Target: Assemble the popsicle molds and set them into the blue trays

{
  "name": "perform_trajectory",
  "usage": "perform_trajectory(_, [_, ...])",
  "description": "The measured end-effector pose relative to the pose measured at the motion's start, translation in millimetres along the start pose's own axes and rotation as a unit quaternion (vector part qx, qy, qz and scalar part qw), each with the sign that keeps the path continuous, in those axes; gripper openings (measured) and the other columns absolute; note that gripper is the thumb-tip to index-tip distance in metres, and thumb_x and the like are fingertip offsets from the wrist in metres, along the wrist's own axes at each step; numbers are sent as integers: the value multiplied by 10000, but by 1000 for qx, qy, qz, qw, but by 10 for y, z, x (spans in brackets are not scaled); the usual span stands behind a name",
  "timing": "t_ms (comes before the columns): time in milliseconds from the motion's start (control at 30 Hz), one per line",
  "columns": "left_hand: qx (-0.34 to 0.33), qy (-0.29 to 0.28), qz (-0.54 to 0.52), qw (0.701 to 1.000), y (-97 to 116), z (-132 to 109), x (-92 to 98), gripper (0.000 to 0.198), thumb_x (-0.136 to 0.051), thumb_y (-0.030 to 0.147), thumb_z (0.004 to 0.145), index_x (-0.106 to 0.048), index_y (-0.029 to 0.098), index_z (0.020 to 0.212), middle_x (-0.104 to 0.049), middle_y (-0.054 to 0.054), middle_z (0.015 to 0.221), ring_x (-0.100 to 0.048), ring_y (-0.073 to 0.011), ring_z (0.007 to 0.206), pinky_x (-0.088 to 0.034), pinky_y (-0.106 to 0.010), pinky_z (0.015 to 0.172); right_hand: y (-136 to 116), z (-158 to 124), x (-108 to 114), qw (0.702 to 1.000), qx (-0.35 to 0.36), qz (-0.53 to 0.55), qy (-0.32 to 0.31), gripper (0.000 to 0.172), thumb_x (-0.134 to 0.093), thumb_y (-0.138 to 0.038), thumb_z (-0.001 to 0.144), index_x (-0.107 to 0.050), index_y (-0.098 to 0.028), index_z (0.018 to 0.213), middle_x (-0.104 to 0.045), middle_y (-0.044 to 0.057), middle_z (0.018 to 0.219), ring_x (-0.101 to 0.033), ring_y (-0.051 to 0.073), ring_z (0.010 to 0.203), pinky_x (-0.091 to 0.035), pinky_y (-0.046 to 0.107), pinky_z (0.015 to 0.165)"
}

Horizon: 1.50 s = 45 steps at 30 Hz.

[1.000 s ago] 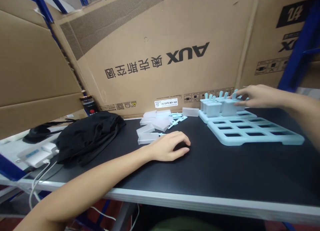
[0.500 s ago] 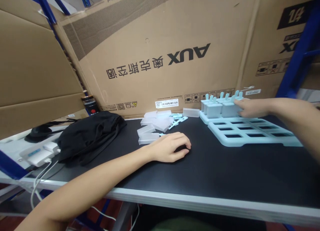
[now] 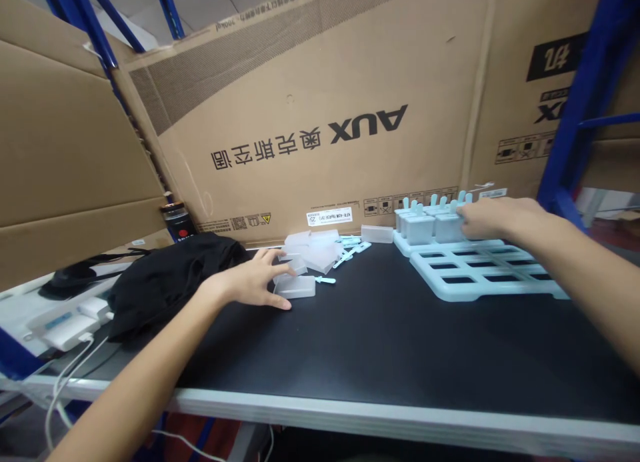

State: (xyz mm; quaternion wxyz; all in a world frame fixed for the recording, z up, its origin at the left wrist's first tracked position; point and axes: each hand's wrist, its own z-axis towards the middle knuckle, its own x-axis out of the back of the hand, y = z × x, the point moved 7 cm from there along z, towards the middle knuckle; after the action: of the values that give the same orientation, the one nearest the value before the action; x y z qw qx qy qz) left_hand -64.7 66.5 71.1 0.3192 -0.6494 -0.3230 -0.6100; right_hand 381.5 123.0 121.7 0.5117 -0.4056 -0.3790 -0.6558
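Observation:
My left hand (image 3: 257,275) is open, thumb and fingers spread beside a loose translucent popsicle mould (image 3: 296,287). Behind that one lie several more clear moulds (image 3: 320,255) and a small heap of light blue popsicle sticks (image 3: 350,249); a single stick (image 3: 326,281) pokes out to the right. On the far right, my right hand (image 3: 485,217) is closed at the end of a row of upright moulds with blue sticks (image 3: 420,230), gripping the end mould; its fingertips are partly hidden. These moulds stand in a light blue rack (image 3: 406,246).
A second blue rack with rectangular holes (image 3: 450,295) lies in front of the first. One clear mould (image 3: 377,234) stands near the cardboard box (image 3: 300,115) at the back. Black cloth (image 3: 170,282), a dark jar (image 3: 177,222) and a white power strip (image 3: 70,325) are on the left.
My left hand has moved left from the middle of the table to the loose moulds, its fingers spreading. My right hand stays at the row of moulds. The view has shifted slightly right.

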Motion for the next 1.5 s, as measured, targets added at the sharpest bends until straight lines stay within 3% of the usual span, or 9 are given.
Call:
perform_trajectory(133, [-28, 1, -55, 998, 90, 170, -238, 633, -562, 710, 816, -548, 302, 1300, -272, -103, 1568, -182, -403, 1465, -284, -597, 1140, -116, -177, 317, 999, -16, -39, 16, 305, -462, -306, 852, -650, -128, 1014, -653, 229, 1086, -630, 366, 941, -449, 443, 694])
perform_trajectory(267, [-72, 52, -50, 995, 259, 307, -267, 577, -515, 694, 860, -562, 244, 1217, -314, -120, 1541, -231, -360, 1458, -266, -567, 1166, -580, -343, 459, 997, 63, -26, 47, 352, -359, -390, 919, -623, -157, 903, -666, 182, 961, -624, 312, 818, -412, 394, 641])
perform_trajectory(400, [-95, 80, -63, 990, 354, 350, -317, 523, -460, 650, 912, -549, 218, 1191, -401, -134, 1472, -373, -326, 1377, -356, -514, 1123, -1135, -521, 260, 977, 211, 21, 34, 306, -366, -341, 906, -607, -163, 842, -666, 144, 909, -612, 266, 767, -402, 360, 623])
perform_trajectory(567, [-132, 123, -58, 982, 424, 340, -316, 501, -495, 595, 923, -531, 196, 1224, -453, -141, 1421, -433, -303, 1323, -365, -472, 1123, -1576, -681, -183, 947, 315, 64, 7, 334, -345, -311, 922, -601, -162, 1077, -648, 151, 1084, -595, 289, 981, -461, 402, 777])
perform_trajectory(733, [-143, 143, -90, 975, 463, 353, -303, 511, -532, 570, 916, -501, 199, 1266, -462, -141, 1402, -423, -285, 1333, -380, -449, 1120, -1705, -614, -577, 938, 333, 79, -63, 513, -331, -321, 927, -478, -120, 1375, -585, 185, 1277, -520, 317, 1189, -449, 451, 940])
perform_trajectory(967, [-202, 176, -137, 954, 593, 309, -210, 544, -632, 527, 864, -485, 227, 1293, -554, -110, 1308, -504, -261, 1256, -404, -406, 1090, -1711, -563, -643, 933, 344, 68, -85, 546, -354, -306, 893, -491, -146, 1396, -572, 171, 1308, -515, 322, 1193, -453, 472, 946])
perform_trajectory(1067, [-155, 249, -136, 946, 490, 289, -80, 535, -637, 544, 848, -499, 213, 1245, -595, -109, 1235, -568, -263, 1146, -450, -402, 1011, -1726, -593, -597, 932, 352, 60, -66, 493, -348, -316, 887, -591, -153, 1284, -570, 176, 1262, -507, 343, 1169, -438, 501, 950])
perform_trajectory(1233, [50, 361, -130, 922, -19, 255, 54, 515, -554, 567, 874, -479, 196, 1223, -601, -109, 1198, -591, -271, 1094, -474, -405, 948, -1717, -581, -569, 931, 356, 64, -48, 522, -341, -297, 885, -560, -92, 1312, -497, 209, 1370, -452, 354, 1266, -412, 504, 1021])
perform_trajectory(1500, [183, 222, -108, 952, -603, 410, -326, 537, -520, 521, 864, -478, 180, 1277, -568, -137, 1338, -570, -311, 1206, -455, -425, 999, -1812, -468, -682, 917, 377, 82, -106, 656, -423, -314, 854, -399, -154, 1490, -326, 100, 1563, -400, 309, 1377, -434, 493, 1070])
